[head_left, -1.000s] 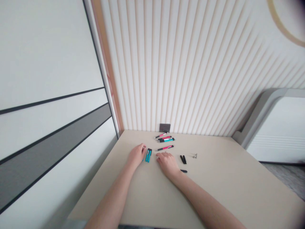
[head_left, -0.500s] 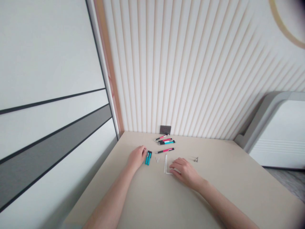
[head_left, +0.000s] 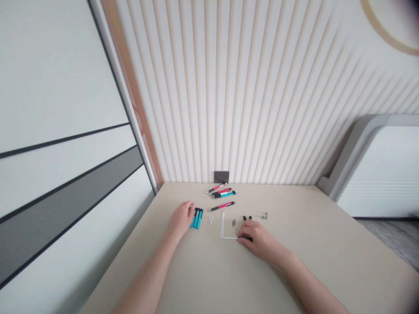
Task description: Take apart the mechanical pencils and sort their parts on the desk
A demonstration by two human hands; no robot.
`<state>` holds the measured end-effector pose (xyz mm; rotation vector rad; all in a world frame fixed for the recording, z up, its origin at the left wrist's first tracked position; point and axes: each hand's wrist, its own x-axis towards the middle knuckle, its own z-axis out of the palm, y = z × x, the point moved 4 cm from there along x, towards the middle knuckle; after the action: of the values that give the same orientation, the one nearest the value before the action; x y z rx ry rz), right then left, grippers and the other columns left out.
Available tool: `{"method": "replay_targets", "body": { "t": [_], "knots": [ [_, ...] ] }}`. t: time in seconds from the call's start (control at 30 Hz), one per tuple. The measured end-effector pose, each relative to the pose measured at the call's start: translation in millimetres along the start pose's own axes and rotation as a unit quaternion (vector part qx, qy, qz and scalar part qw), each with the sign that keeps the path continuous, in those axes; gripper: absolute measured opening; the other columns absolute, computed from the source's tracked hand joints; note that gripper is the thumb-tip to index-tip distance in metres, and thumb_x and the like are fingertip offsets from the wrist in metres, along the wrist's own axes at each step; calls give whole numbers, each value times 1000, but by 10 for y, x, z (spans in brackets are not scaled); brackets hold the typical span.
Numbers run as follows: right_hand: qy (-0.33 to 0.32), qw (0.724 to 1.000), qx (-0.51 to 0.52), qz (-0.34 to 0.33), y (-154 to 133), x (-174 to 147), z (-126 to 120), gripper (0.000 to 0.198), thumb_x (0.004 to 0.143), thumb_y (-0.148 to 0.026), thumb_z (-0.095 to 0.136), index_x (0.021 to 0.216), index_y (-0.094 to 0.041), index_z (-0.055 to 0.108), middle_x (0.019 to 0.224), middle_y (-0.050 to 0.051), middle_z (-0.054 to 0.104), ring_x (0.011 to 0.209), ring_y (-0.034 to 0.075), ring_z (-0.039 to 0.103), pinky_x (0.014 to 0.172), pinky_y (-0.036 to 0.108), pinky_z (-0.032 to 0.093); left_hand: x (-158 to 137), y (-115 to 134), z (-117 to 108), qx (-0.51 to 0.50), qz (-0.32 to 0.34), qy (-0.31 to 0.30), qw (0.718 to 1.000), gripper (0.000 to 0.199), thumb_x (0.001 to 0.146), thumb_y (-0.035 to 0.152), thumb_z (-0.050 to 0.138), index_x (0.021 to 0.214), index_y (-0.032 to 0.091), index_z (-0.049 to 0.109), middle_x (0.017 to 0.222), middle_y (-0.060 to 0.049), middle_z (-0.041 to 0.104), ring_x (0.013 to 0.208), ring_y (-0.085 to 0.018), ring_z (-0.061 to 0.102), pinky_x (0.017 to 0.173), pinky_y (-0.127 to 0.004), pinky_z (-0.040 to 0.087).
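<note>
My left hand [head_left: 182,219] lies on the table with its fingers curled in. It is against the left side of a row of several teal pen barrels [head_left: 198,219] with black ends; anything in its fingertips is hidden. My right hand [head_left: 255,237] bends over black pen grips [head_left: 248,218], two of whose ends stick out beyond the fingers. A dark piece, seemingly another grip, shows between thumb and fingers. Left of this hand are two small grey pieces [head_left: 233,223] and thin white refill tubes [head_left: 223,226], one lying crosswise up to the fingertips.
Small white pieces [head_left: 211,220] lie between the barrels and tubes. Small metal tips [head_left: 264,216] lie right of the black grips. Farther back are a red pen [head_left: 222,206] and several red and teal pens [head_left: 224,194], near a wall socket [head_left: 221,177]. A white cabinet [head_left: 72,244] stands left.
My right hand has shifted slightly, so the two grey pieces and black grip ends now show. My left hand has uncovered more of the teal barrels. The view has turned slightly right.
</note>
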<state>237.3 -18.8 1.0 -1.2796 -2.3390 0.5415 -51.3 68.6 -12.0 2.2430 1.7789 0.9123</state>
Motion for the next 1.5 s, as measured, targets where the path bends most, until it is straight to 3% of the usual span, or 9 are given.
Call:
{"method": "replay_targets", "body": {
  "t": [0.13,0.37,0.57,0.9,1.33,1.5],
  "knots": [
    [3,1000,-5,-8,-22,11,30,17,92,-25,53,84,-22,68,88,4,65,86,20,59,82,31,43,-57,283,-129,-36,60,32,997,22,94,27,42,97,21,64,94,-7,67,92,-22,62,83,-32,46],
    [39,999,-8,-10,-47,24,-19,15,93,-22,49,90,-21,63,88,4,66,84,19,60,78,29,43,-308,1011,-98,-73,223,-86,968,25,97,25,41,105,23,65,96,-7,66,93,-21,60,85,-32,46],
    [66,998,-15,-10,-59,34,-50,16,96,-26,46,94,-22,62,88,3,66,81,17,60,75,28,44,-399,1155,91,-6,326,-130,936,19,96,21,48,99,21,67,85,-5,64,83,-19,60,77,-31,47],
    [99,995,-4,-12,2,6,-179,26,100,-28,39,107,-24,64,95,5,65,85,18,62,78,28,47,-319,1013,-29,-22,272,-90,958,17,98,23,46,96,19,63,91,-3,65,88,-17,60,80,-30,48],
    [132,990,-11,57,159,-10,-254,27,98,-29,39,95,-23,65,91,5,66,79,18,63,75,28,47,-256,946,-114,10,249,-67,966,18,96,19,46,96,21,63,91,-3,66,83,-17,63,76,-28,48],
    [147,987,-4,64,186,-6,-229,26,97,-30,41,96,-23,66,92,4,67,81,18,64,76,28,47,-251,956,-84,35,214,-45,975,23,92,12,48,109,21,60,94,-4,68,85,-18,64,75,-29,48]
  ]
}}
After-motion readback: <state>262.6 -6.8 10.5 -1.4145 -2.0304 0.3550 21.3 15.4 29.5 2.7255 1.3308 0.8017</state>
